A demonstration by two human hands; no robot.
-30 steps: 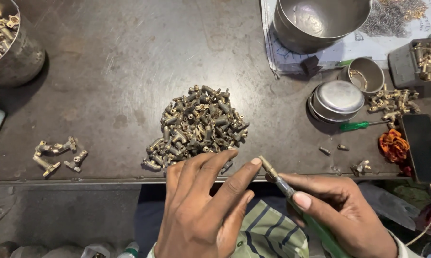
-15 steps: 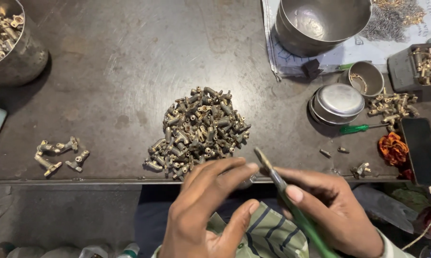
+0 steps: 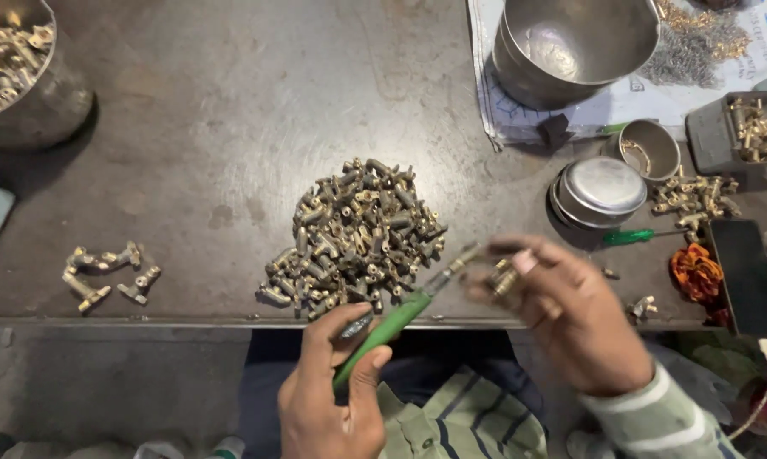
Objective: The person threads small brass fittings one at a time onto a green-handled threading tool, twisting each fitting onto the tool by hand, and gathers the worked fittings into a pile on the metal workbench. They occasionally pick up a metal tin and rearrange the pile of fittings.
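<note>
- Reading progress off the big heap of brass fittings [image 3: 353,236], my landmark: it sits mid-bench and looks barely dented, so I judge most of the work is left.
- Far left of the heap, a small cluster of finished-looking pieces [image 3: 107,276] lies apart; only a handful, which suggests an early stage.
- Left hand [image 3: 332,399], just below the heap at the bench edge, is clenched around the green-handled screwdriver [image 3: 392,327]; its metal tip points up and right past the heap's lower right corner.
- Right hand [image 3: 570,319], just right of the heap, pinches one small brass fitting [image 3: 502,279] between the fingertips; motion blur hides the exact grip.
- Tip and fitting are near each other; I cannot tell if they touch.
- Right of the heap: flat round tins [image 3: 600,191] and a second green screwdriver [image 3: 630,236], untouched.
</note>
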